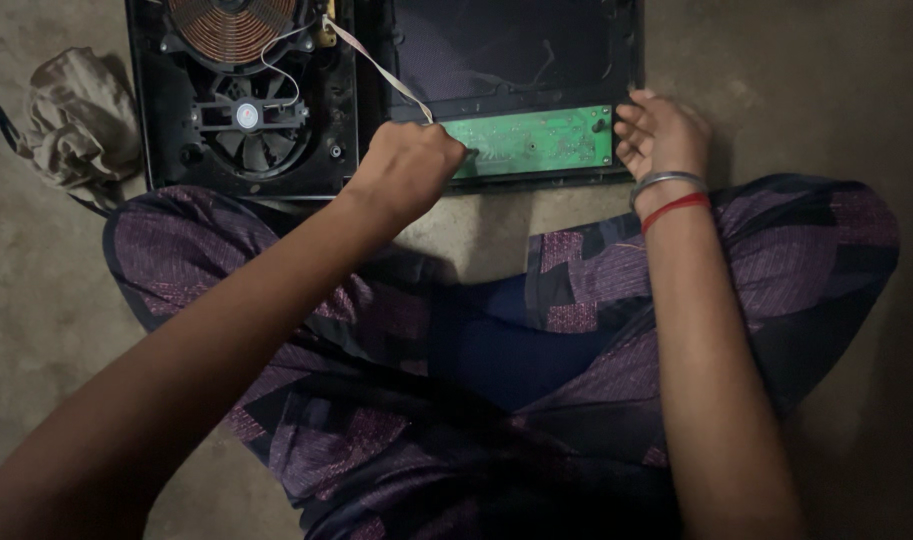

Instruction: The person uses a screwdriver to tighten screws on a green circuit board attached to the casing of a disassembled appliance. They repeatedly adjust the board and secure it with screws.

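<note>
The person sits cross-legged on a concrete floor (36, 300), with an opened induction cooker lying just beyond the knees. The cooker is split into two halves laid side by side: the base housing (166, 120) on the left, showing the copper coil (231, 25) at the far edge and the cooling fan (248, 115) nearer, and the top panel (516, 50) on the right, turned inner face up. This layout exposes the internals of both halves to view from above.

A green circuit board (536, 140) sits along the near edge of the top panel. A flat ribbon cable (381, 70) runs from the base housing diagonally across to the board's left end, so the two halves remain electrically joined and cannot be set far apart.

The left hand (406, 170) is closed into a fist at the left end of the board, where the ribbon cable arrives; its grip appears shut on the cable end or on a small tool, but the fingers hide which. The right hand (661, 135) rests at the board's right end, fingers loosely curled and open, touching the panel edge, seemingly to steady it. It holds nothing.

A crumpled cloth (76, 115) lies on the floor left of the cooker.
</note>
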